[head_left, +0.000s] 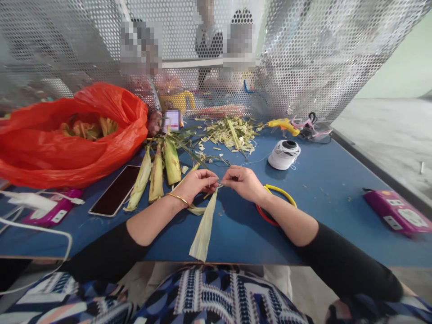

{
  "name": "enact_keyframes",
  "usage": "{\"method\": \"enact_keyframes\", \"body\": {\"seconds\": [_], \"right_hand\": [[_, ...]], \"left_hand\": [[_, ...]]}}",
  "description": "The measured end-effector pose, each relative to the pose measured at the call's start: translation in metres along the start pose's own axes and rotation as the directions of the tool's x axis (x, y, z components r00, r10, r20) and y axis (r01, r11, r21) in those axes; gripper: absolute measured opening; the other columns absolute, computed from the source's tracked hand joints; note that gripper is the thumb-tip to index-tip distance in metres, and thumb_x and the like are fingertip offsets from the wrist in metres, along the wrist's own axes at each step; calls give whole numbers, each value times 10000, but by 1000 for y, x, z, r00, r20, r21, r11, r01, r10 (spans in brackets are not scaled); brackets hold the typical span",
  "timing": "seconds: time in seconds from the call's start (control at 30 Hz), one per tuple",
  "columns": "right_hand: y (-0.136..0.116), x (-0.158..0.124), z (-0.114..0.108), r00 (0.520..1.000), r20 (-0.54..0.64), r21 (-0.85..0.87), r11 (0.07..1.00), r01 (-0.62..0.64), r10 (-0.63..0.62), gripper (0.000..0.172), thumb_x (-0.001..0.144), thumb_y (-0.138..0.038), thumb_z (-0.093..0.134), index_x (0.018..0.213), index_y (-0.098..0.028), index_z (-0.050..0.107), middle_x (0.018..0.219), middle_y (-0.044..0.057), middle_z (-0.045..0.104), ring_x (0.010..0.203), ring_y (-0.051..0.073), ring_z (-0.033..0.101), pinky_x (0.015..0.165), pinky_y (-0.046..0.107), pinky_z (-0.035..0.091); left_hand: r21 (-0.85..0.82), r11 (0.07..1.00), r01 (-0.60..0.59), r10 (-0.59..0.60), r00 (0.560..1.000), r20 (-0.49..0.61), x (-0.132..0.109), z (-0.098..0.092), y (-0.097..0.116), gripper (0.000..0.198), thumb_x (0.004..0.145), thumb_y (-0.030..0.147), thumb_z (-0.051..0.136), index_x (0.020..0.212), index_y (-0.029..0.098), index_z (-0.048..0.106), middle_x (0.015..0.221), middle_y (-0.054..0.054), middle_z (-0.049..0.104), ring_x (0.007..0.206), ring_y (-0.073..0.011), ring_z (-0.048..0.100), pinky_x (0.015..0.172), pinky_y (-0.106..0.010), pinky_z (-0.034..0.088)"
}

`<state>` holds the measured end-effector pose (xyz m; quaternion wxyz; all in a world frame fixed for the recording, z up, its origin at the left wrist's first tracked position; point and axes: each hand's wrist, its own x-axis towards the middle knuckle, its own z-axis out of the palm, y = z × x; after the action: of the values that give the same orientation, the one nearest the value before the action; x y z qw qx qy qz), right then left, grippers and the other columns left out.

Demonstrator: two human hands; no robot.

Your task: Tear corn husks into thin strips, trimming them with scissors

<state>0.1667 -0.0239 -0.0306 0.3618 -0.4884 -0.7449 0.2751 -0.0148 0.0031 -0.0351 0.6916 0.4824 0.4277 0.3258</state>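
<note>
My left hand (195, 183) and my right hand (243, 182) meet over the blue table (320, 180), fingers pinched together. Both grip the top end of a pale corn husk strip (204, 229), which hangs down past the table's front edge. A thin white thread seems to run between the fingertips. A gold bangle sits on my left wrist. Three rolled husk bundles (157, 173) lie just left of my left hand. A spool of white thread (284, 154) stands beyond my right hand. Yellow and red scissor handles (281, 193) lie under my right wrist.
An orange plastic bag (67, 135) full of husks fills the left. A black phone (116, 189) and a pink power bank (50, 211) with white cables lie beside it. Husk scraps (232, 132), a yellow glue gun (283, 125), a pink box (396, 210). People sit behind the perforated screen.
</note>
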Motion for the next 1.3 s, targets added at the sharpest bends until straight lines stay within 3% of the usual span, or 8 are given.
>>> {"method": "enact_keyframes", "body": {"seconds": [0.4,0.47,0.6,0.73,0.87,1.0,1.2,1.3], "right_hand": [[-3,-6,-5,965,125,-91,966,244,-232,135,828,-169,604,702,-182,651,738,12,578,714,121,564,666,236,413],[-2,-4,-7,982,63,-50,982,184,-181,107,835,-177,581,750,-186,646,758,12,599,682,114,571,646,237,429],[2,1,-8,985,-147,223,973,-59,93,108,861,-190,497,938,-193,572,823,0,663,529,77,560,568,232,465],[4,2,3,988,21,420,896,-146,151,134,837,-145,487,953,-186,538,875,10,691,511,70,608,558,225,489],[3,2,12,979,133,420,886,-199,156,147,822,-82,478,897,-187,548,859,-5,681,527,64,630,568,208,494],[1,3,10,972,141,363,903,-229,189,186,798,-29,494,865,-188,565,815,-26,674,525,61,627,570,196,489],[1,3,11,966,126,350,901,-258,227,163,802,-36,526,855,-177,590,759,-20,701,554,80,648,589,195,492],[2,3,13,968,139,364,898,-247,210,166,800,-47,533,877,-175,605,797,-9,722,564,84,653,598,199,500]], "left_hand": [[49,999,-4,7,998,-64,-1,2,4,322,420,281,854,658,149,682,568,13,609,530,-96,533,452,-198,374],[95,995,-22,29,997,-68,-1,0,4,285,441,269,838,654,153,688,577,9,616,545,-100,538,455,-198,368],[238,966,-104,125,990,-73,0,-2,6,201,502,265,800,646,163,702,553,22,615,499,-78,480,439,-193,337],[353,916,-192,212,977,-16,-1,-2,8,118,573,240,760,650,166,710,568,19,642,513,-90,508,497,-211,400],[496,810,-313,335,941,47,-1,-4,6,37,638,194,714,665,169,720,645,-1,697,597,-121,589,589,-230,458],[678,585,-445,492,859,139,1,-9,2,87,714,148,655,703,194,728,660,17,708,543,-103,567,560,-217,444],[788,77,-611,752,555,356,3,-11,-3,159,793,94,602,733,201,702,736,-10,734,693,-144,648,684,-252,482],[805,-31,-592,796,473,378,2,-9,-7,150,821,98,583,764,187,689,743,-24,729,700,-153,655,679,-262,485]]}}
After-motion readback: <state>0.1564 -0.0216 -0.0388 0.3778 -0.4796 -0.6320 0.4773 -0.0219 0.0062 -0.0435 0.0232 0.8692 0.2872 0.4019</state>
